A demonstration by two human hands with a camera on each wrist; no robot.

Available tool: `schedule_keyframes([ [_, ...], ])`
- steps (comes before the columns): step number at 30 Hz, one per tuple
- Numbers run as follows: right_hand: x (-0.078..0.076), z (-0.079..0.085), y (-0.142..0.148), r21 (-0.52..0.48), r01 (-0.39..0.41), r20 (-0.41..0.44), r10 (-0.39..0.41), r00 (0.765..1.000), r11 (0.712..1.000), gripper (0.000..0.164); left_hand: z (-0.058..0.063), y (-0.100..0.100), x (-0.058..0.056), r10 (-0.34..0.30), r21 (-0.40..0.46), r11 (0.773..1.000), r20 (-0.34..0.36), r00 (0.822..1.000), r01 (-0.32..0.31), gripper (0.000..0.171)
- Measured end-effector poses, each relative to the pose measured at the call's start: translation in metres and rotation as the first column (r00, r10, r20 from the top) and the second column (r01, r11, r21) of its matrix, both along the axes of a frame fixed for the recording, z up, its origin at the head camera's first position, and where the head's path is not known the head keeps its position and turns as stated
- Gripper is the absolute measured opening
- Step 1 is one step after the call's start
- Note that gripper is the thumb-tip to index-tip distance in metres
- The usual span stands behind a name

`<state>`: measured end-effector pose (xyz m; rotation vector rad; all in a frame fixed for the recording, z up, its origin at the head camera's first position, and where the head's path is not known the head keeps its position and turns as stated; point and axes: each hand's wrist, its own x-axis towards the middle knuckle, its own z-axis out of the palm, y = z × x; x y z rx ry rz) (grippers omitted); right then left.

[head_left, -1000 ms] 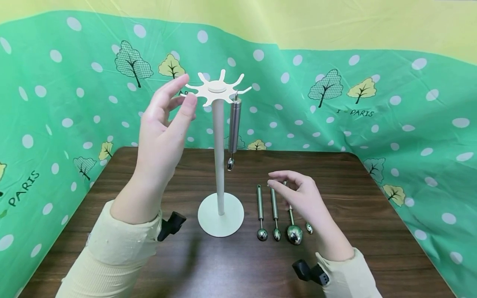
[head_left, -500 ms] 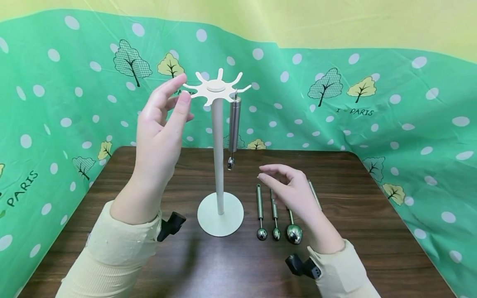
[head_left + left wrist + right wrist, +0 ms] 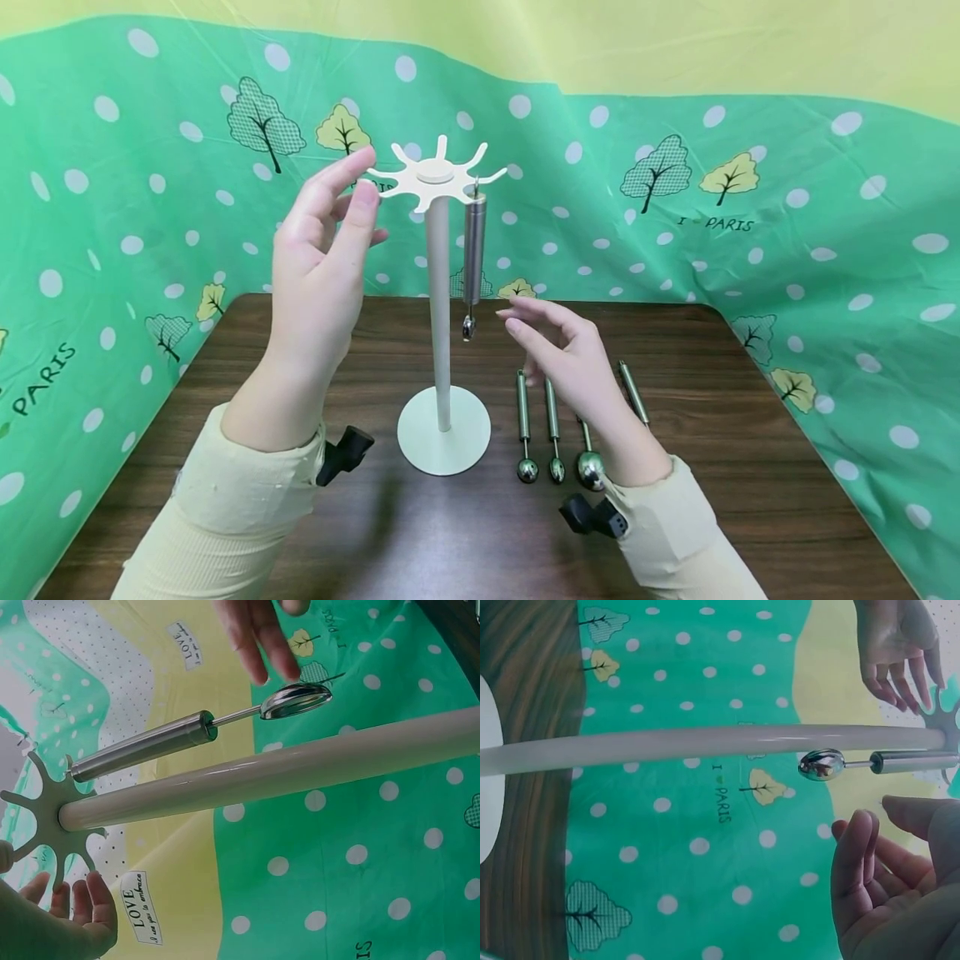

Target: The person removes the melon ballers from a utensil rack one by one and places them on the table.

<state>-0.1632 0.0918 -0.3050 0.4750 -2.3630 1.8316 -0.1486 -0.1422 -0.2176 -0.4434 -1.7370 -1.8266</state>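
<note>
A white stand (image 3: 440, 317) with a star-shaped hook top (image 3: 435, 173) rises from a round base. From one of its right-hand hooks hangs a steel melon baller (image 3: 474, 250), its oval scoop (image 3: 296, 701) pointing down. My left hand (image 3: 318, 258) is raised at the left of the hook top, thumb and forefinger apart, fingertips right at the hook ends. Just right of the hanging scoop, my right hand (image 3: 562, 350) has its fingers loosely bent and thumb apart, with nothing between them. In the right wrist view, those fingers (image 3: 853, 862) are beside the melon baller.
Several more steel melon ballers (image 3: 523, 417) lie side by side on the dark wooden table (image 3: 720, 500), partly under my right hand and wrist. The stand's base (image 3: 444, 454) sits left of them. A green and yellow patterned cloth (image 3: 585, 167) hangs behind the table.
My right hand has moved up and left from above the lying melon ballers towards the hanging one, its thumb and fingers spreading slightly. My left hand has shifted slightly left.
</note>
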Motion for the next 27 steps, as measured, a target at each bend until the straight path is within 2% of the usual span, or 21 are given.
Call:
schedule_keyframes([
  [5, -0.006, 0.003, -0.009, -0.052, -0.041, -0.013, 0.041, 0.999, 0.998, 0.037, 0.000, 0.000, 0.000, 0.022, -0.004, 1.000, -0.009, 1.000, -0.022, 0.036],
  [14, -0.010, 0.006, -0.023, -0.105, -0.117, -0.001, 0.117, 0.993, 0.988, 0.038, -0.001, 0.000, -0.001, 0.018, 0.016, 1.000, -0.025, 1.000, -0.018, 0.036],
  [27, -0.007, 0.001, -0.032, -0.179, -0.141, -0.032, 0.138, 0.990, 0.974, 0.036, -0.001, 0.001, -0.001, 0.030, 0.010, 1.000, -0.034, 0.999, -0.029, 0.036],
])
